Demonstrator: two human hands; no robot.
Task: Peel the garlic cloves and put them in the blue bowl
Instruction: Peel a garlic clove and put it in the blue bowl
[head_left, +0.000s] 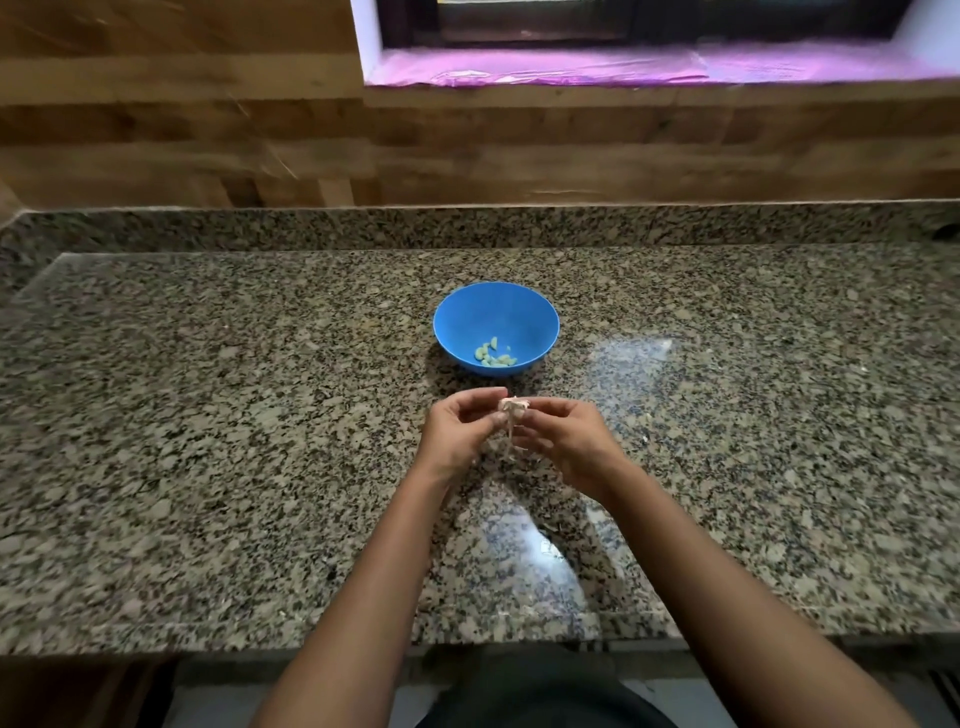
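Pinched between curled fingertips of left hand and right hand: small pale papery-skinned garlic clove, with loose strip of skin hanging. Held just short of round blue plastic bowl, probably for a short drop once peeled. Noted several peeled pale cloves inside bowl.

Nothing for you to read here: no text, label, brand, number or sign legible on any surface in view.
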